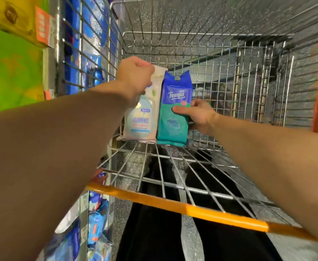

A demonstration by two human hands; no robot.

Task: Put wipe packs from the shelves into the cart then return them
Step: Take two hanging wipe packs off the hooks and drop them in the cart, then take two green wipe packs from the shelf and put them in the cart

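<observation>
Left hand [135, 76] on pale pack [141, 117], apparently gripping.

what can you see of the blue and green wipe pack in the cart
The blue and green wipe pack is a soft plastic pouch, blue on top with white Tempo lettering and a hang hole, green below. It stands upright on the cart's fold-out wire seat, beside a white pack. The right hand grips its right edge, thumb across the front.

"Tempo" on blue-green wipe pack [174, 110]

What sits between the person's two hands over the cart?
In the head view, two wipe packs stand side by side between them: the left hand grips a white pack, the right hand a blue-green pack.
</observation>
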